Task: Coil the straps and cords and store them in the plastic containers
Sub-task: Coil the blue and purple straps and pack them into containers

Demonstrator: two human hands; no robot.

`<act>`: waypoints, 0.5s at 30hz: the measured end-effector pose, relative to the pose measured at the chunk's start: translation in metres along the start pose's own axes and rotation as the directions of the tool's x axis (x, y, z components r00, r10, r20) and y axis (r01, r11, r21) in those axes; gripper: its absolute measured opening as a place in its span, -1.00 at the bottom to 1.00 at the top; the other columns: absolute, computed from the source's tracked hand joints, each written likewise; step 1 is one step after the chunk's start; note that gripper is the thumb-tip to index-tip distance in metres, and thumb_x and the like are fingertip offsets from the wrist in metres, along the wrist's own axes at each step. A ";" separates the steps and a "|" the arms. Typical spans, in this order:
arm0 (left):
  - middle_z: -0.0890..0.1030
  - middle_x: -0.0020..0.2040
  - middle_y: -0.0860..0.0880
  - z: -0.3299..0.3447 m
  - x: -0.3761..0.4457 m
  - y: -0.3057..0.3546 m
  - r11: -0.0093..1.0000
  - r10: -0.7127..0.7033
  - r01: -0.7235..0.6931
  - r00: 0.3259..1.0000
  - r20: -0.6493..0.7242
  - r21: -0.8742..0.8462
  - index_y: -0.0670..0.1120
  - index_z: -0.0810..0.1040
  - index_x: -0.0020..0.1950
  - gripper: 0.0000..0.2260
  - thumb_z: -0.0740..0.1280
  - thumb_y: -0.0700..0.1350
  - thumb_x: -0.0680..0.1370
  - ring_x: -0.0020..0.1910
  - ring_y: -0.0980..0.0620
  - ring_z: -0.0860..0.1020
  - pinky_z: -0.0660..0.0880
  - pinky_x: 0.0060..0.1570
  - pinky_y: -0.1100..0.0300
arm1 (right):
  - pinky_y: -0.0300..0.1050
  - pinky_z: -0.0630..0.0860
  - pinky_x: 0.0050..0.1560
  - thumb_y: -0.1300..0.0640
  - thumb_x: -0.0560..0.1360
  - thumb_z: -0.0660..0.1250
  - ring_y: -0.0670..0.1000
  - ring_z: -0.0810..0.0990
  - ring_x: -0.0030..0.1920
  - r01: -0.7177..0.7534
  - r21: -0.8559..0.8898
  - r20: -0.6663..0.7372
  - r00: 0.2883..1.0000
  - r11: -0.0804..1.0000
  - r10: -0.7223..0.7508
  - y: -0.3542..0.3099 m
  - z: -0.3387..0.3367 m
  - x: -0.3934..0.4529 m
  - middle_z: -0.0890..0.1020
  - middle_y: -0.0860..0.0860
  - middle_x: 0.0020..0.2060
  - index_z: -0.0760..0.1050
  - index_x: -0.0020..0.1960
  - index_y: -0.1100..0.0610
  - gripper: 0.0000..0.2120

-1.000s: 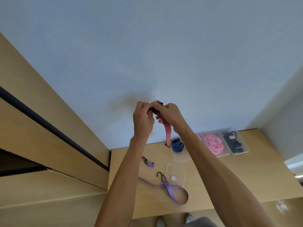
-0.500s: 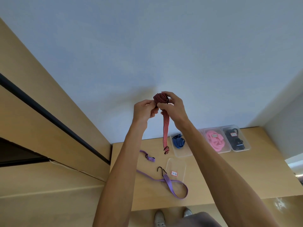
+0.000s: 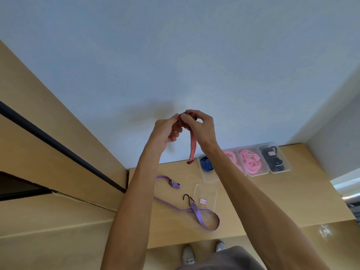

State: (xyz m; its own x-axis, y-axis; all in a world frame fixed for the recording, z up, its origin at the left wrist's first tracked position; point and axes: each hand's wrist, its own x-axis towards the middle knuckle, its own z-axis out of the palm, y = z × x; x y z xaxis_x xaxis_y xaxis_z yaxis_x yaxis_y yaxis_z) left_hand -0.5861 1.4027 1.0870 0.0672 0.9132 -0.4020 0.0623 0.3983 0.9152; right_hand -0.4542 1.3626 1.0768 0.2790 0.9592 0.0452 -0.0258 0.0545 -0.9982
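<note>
Both hands are raised above the wooden table [image 3: 292,207]. My right hand [image 3: 202,127] grips a partly wound coil of red-and-black striped strap [image 3: 192,145], and my left hand [image 3: 165,131] pinches the strap beside the coil. Its loose tail hangs down to the table's back edge. A purple strap [image 3: 202,221] with a black hook lies uncoiled on the table. An empty clear container [image 3: 212,191] with a label sits next to it. Behind stands a row of clear containers: one with a blue coil [image 3: 206,164], two with pink cords [image 3: 251,162], one with black cord [image 3: 274,158].
A pale wall rises behind the table. Wooden cabinet panels with a dark gap [image 3: 58,145] stand on the left. My shoes [image 3: 188,256] show below the table's front edge.
The hanging tail of the red striped strap has grown shorter as more of it was wound into the coil. Both hands stay raised, shifted slightly.
</note>
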 end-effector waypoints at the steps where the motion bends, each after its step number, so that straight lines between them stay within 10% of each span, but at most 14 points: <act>1: 0.59 -0.30 -0.12 -0.002 0.000 -0.001 0.999 -0.002 0.004 0.999 0.042 -0.052 -0.26 0.66 -0.03 -0.74 0.39 -0.04 0.57 -0.41 0.02 0.44 0.39 -0.38 0.23 | -0.09 0.64 0.02 0.04 0.45 0.43 -0.04 0.67 -0.08 -0.013 0.003 -0.005 1.000 1.000 0.013 0.002 0.001 0.000 0.67 -0.03 -0.16 0.68 -0.01 0.03 -0.86; 6: 0.62 -0.24 -0.14 0.005 0.004 -0.017 0.990 0.127 -0.129 0.992 -0.023 -0.060 -0.22 0.65 -0.06 -0.94 0.40 -0.25 0.55 -0.40 0.04 0.51 0.48 -0.25 0.18 | -0.04 0.57 0.17 -0.07 0.52 0.34 -0.01 0.64 0.08 -0.200 -0.231 -0.009 0.979 0.952 0.204 0.008 0.009 0.003 0.65 0.00 0.07 0.51 0.34 0.07 -0.57; 15: 0.63 -0.20 -0.17 0.019 0.004 -0.025 0.814 0.549 -0.576 0.804 -0.229 -0.070 -0.14 0.60 -0.13 -0.86 0.34 -0.36 0.54 -0.20 -0.19 0.61 0.62 -0.13 -0.04 | -0.03 0.63 -0.20 -0.34 0.29 0.45 0.00 0.68 -0.40 -0.291 -0.105 -0.024 0.957 0.951 0.290 -0.002 0.005 0.009 0.71 0.03 -0.27 0.59 -0.05 0.20 -0.41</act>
State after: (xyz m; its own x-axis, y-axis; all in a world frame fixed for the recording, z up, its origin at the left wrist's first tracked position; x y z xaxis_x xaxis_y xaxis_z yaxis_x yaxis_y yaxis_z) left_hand -0.5688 1.3946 1.0616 -0.1394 0.9726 0.1861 -0.0578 -0.1957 0.9790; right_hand -0.4565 1.3728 1.0793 0.2824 0.9269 -0.2471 -0.0051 -0.2562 -0.9666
